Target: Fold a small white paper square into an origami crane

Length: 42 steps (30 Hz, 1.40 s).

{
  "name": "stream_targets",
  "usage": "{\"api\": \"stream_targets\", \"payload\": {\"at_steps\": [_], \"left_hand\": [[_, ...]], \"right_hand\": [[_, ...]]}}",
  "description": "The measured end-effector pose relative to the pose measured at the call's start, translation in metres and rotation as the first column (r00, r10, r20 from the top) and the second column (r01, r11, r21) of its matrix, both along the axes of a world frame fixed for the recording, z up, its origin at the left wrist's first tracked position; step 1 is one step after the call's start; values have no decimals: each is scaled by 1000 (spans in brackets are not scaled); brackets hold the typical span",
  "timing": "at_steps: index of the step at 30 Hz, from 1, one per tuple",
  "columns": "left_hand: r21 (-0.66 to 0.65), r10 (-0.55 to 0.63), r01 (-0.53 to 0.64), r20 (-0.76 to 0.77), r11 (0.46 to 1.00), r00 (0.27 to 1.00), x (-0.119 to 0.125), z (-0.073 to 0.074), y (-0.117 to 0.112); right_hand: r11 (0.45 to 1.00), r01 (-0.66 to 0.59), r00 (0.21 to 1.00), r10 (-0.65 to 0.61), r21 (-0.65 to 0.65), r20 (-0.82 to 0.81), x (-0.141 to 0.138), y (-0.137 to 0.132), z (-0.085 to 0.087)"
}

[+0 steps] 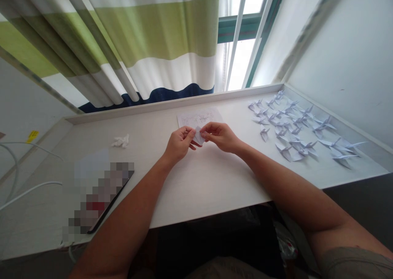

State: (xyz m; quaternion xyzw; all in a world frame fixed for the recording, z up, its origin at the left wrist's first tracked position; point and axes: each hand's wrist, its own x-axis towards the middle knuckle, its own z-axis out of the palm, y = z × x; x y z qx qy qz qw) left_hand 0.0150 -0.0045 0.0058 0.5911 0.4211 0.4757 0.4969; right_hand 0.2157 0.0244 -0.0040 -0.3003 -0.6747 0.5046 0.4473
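Between both hands, a little above the table, is a small folded piece of white paper (199, 136), pointed at its lower end. My left hand (180, 143) pinches its left side between thumb and fingers. On the other side, my right hand (221, 136) grips the right edge with thumb and forefinger. Just behind the hands a printed sheet (196, 117) lies flat on the table. Many folded white paper cranes (296, 129) stand in a loose group on the right part of the table.
The white table (184, 201) has a raised rim at the back and sides. A crumpled white tissue (120, 141) lies at left. Nearer me is a blurred flat device (101, 201), beside white cables (33, 193). A striped curtain (159, 33) hangs behind.
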Motion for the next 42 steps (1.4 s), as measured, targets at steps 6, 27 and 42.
{"api": "stream_targets", "payload": {"at_steps": [6, 27, 42], "left_hand": [[-74, -109, 111, 37, 991, 993, 2, 1, -4], [-256, -109, 131, 99, 958, 989, 4, 1, -6], [-74, -109, 111, 37, 991, 993, 6, 0, -7]], "right_hand": [[997, 70, 997, -70, -11, 44, 0, -1, 0], [934, 320, 938, -336, 161, 86, -7, -6, 3], [985, 167, 985, -168, 33, 26, -3, -8, 9]]}}
